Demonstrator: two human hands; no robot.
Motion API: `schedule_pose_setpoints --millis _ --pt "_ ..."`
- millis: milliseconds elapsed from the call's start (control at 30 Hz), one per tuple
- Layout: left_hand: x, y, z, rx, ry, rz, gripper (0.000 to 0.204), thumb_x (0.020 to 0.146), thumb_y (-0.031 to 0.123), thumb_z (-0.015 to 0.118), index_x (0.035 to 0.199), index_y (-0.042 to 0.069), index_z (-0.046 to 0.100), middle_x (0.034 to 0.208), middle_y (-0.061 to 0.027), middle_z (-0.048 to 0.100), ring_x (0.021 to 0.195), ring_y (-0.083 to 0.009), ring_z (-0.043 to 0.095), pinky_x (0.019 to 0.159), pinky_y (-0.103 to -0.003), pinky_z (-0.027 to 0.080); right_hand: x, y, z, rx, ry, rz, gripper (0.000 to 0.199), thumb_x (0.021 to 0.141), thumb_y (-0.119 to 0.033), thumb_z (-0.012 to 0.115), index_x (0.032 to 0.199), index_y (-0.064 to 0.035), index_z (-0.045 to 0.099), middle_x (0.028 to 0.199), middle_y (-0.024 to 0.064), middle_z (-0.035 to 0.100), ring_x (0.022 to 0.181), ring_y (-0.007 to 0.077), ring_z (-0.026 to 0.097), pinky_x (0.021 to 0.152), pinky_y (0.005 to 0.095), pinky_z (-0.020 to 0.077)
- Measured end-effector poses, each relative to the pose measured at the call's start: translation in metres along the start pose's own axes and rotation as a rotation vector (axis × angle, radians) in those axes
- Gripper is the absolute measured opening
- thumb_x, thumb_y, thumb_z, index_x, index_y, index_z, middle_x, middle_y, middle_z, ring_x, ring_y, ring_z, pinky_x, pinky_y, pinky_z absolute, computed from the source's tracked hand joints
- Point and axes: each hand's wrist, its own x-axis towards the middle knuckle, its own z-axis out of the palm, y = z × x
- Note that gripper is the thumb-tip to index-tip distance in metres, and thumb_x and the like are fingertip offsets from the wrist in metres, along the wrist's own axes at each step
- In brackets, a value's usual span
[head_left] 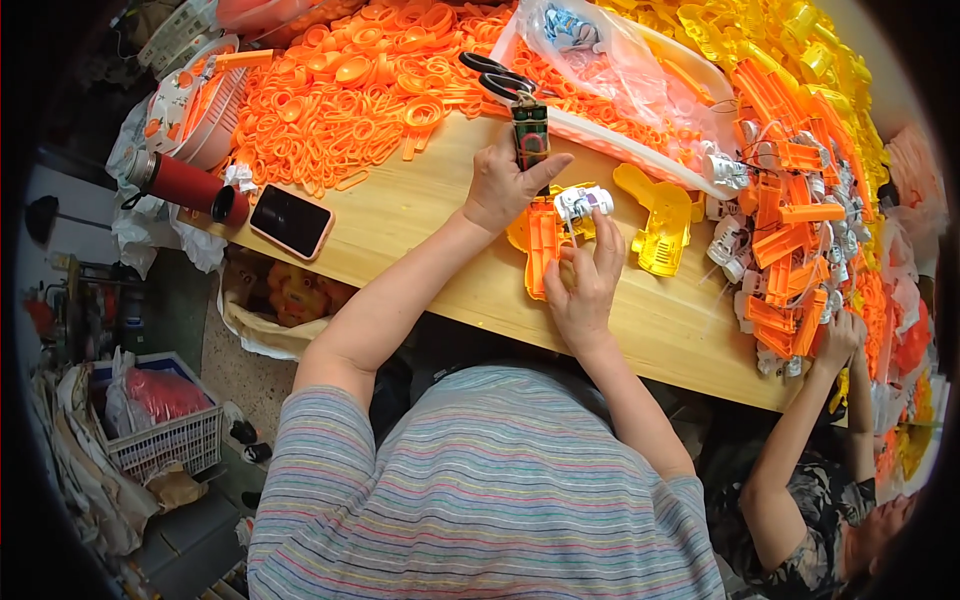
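My left hand is closed around a dark, narrow tool with a green face, its thumb stretched to the right. Black-handled scissors show just above that tool. Below it, on the table, lies a yellow plastic shell carrying an orange trough-shaped part and a white motor unit. My right hand is bent over these parts. Its index fingertip meets the white unit, while thumb and middle finger close beside the orange part; what they pinch is hidden. Right of them sits another yellow shell.
Orange plastic pieces are heaped at the back, beside a white bin. Orange-and-white assemblies pile up at right, near a co-worker's hands. A phone and a red flask lie at left.
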Motion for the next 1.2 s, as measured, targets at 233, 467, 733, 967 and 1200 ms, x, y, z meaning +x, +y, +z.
schedule_pose_setpoints --millis 233,467,733,967,1200 --pt "0.004 0.010 -0.002 0.036 -0.049 0.017 0.039 0.083 0.035 0.078 0.092 0.006 0.053 0.069 -0.0030 0.057 0.059 -0.0146 0.057 0.056 -0.030 0.047 0.001 0.000 0.000 -0.003 0.008 0.010 0.017 0.073 -0.005 0.071 0.086 0.0008 0.060 0.143 0.0243 0.040 0.133 0.0448 0.035 0.108 0.0526 0.0298" --pt "0.087 0.068 0.022 0.076 -0.453 0.217 0.048 0.082 0.038 0.074 0.103 0.007 0.044 0.080 -0.0186 0.064 0.078 -0.0389 0.065 0.063 -0.047 0.050 0.005 -0.003 -0.003 -0.017 0.015 0.040 0.020 0.072 -0.005 0.072 0.087 0.0008 0.060 0.145 0.0275 0.034 0.132 0.0463 0.034 0.107 0.0518 0.0309" --pt "0.135 0.033 0.104 0.484 -0.987 0.175 0.040 0.077 0.041 0.074 0.090 0.004 0.070 0.085 -0.0188 0.068 0.085 -0.0356 0.066 0.076 -0.047 0.051 0.004 -0.005 -0.003 -0.019 -0.021 0.038 0.018 0.076 -0.008 0.070 0.091 -0.0004 0.062 0.146 0.0280 0.031 0.136 0.0475 0.028 0.111 0.0555 0.0233" --pt "0.143 0.033 0.049 0.641 -0.562 0.380 0.018 0.082 0.023 0.063 0.085 0.006 0.068 0.092 -0.0146 0.067 0.085 -0.0339 0.066 0.076 -0.046 0.052 0.004 -0.007 -0.004 0.011 -0.021 0.013 0.017 0.076 -0.006 0.070 0.089 -0.0005 0.061 0.148 0.0275 0.030 0.136 0.0474 0.028 0.111 0.0552 0.0237" --pt "0.160 0.047 -0.041 1.099 -0.887 -0.006 0.023 0.079 0.020 0.065 0.094 0.003 0.068 0.092 -0.0178 0.069 0.089 -0.0334 0.067 0.075 -0.046 0.053 0.012 -0.016 0.007 -0.040 -0.022 0.016 0.018 0.077 -0.007 0.071 0.085 0.0001 0.057 0.148 0.0284 0.029 0.137 0.0478 0.026 0.111 0.0553 0.0236"
